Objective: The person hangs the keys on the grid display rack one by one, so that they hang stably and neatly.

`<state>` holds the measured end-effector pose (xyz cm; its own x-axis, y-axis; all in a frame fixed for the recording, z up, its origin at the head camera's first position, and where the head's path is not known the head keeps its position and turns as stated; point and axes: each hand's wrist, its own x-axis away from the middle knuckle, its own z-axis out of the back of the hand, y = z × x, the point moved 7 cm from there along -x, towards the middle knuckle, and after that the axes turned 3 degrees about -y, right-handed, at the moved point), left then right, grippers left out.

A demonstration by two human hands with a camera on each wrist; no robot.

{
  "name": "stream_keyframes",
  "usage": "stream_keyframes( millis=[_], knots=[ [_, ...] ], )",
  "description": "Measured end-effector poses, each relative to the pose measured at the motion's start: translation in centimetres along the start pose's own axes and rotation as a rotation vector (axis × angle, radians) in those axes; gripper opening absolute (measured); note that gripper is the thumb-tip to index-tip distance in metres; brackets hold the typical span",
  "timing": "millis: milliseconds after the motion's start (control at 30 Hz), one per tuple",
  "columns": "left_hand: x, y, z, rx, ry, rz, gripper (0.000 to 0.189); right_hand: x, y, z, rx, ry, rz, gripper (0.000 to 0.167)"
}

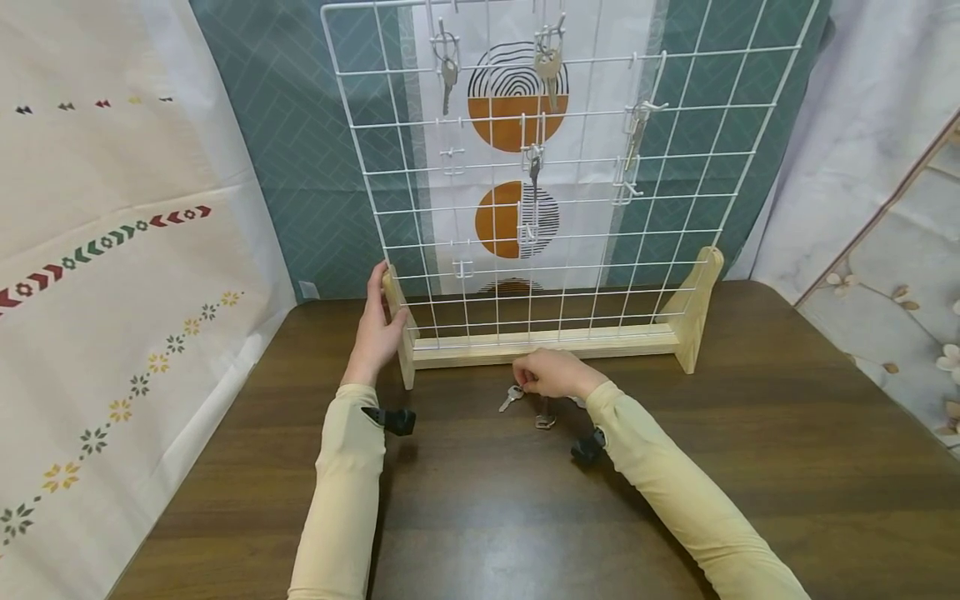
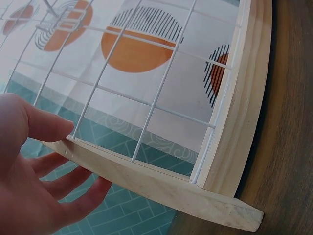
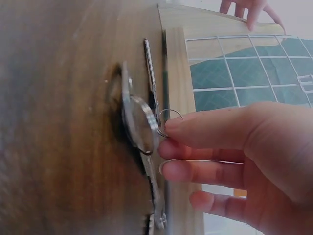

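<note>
A white wire grid rack stands on the table in a wooden frame, its left wooden side support held by my left hand. The thumb lies on one side of that wood and the fingers on the other. At the foot of the rack my right hand pinches a thin metal key ring between thumb and forefinger. Its key points away from the hand, close to the tabletop. Another key with a ring lies beside it, and part of a further key shows by the wrist.
Several keys, such as the top left key and the middle key, hang from white hooks on the grid. Other hooks, like the lower left hook, carry no key. The wooden base bar runs behind the right hand.
</note>
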<state>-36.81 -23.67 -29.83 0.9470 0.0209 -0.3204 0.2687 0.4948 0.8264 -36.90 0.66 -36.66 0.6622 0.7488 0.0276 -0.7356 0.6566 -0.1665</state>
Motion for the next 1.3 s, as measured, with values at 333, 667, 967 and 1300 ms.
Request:
stream_keyframes(
  millis=[333, 667, 967, 1300],
  knots=[
    [0.0, -0.2, 0.0, 0.01, 0.006, -0.009, 0.077, 1.1, -1.7, 5.0, 0.013, 0.144, 0.035, 0.012],
    [0.0, -0.2, -0.3, 0.014, 0.011, 0.0, 0.076, 1.5, -6.1, 15.1, 0.185, 0.291, 0.165, 0.009],
    [0.1, -0.2, -0.3, 0.018, 0.007, 0.002, 0.076, 2.6, -11.2, 24.7, 0.289, 0.416, 0.236, 0.008],
    [0.1, 0.1, 0.1, 0.004, 0.006, -0.002, 0.077, 1.0, -12.2, 30.8, 0.292, 0.457, 0.17, 0.012]
  ],
)
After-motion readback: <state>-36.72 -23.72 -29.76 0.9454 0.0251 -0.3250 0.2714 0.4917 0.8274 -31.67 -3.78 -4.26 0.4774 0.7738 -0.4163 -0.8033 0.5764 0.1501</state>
